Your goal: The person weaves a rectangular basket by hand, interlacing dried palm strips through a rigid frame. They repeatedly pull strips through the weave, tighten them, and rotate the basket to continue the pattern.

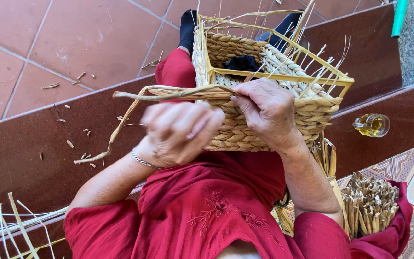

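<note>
Your half-woven basket (264, 120) rests on your lap against the red dress (216, 201), its yellow frame (283, 74) sticking up above the braided wall. Your right hand (267, 112) presses against the upper edge of the weave, fingers pinched shut on the braided straw strand (168, 93) where it meets the basket. Your left hand (180, 132) is blurred just beside the basket's near wall, fingers curled closed; whether it grips the strand you cannot tell. The strand's loose end (101, 151) loops down to your left. A bundle of cut reeds (370, 201) stands by your right elbow, near a small glass bottle (372, 124).
</note>
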